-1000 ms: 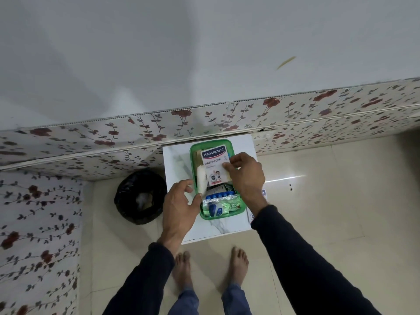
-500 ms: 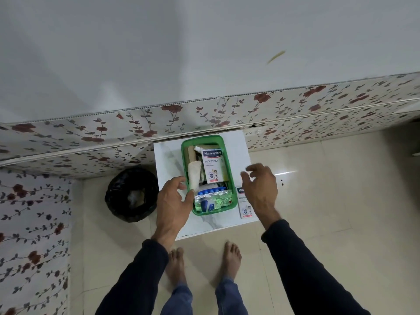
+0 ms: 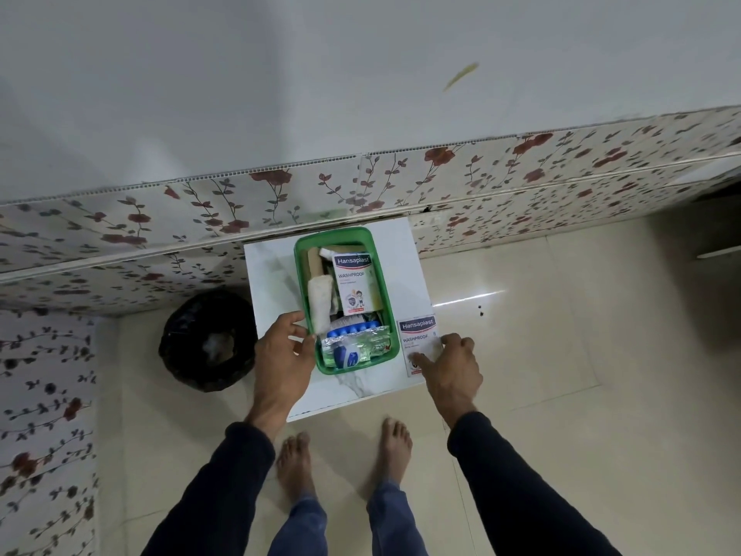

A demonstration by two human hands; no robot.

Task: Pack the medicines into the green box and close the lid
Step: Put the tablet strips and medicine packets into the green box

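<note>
The open green box [image 3: 300, 270] stands on a small white marble-look table [image 3: 270, 282]. Inside it lie a Hansaplast plaster carton [image 3: 355, 284], a white bandage roll [image 3: 320, 309], a blue blister strip [image 3: 353, 329] and a clear-wrapped pack [image 3: 355, 351]. My left hand [image 3: 280, 361] grips the box's near-left rim. A second Hansaplast carton [image 3: 417, 335] lies flat on the table just right of the box. My right hand [image 3: 455, 367] closes over its near right corner. No lid is in view.
A black bin bag [image 3: 208, 343] sits on the floor left of the table. A floral-patterned wall panel [image 3: 481, 182] runs behind the table. My bare feet [image 3: 345, 455] stand on cream tiles just before the table's front edge.
My right hand left the first carton in the green box, swung right, and came down onto the second carton beside it. My left hand kept its hold on the rim.
</note>
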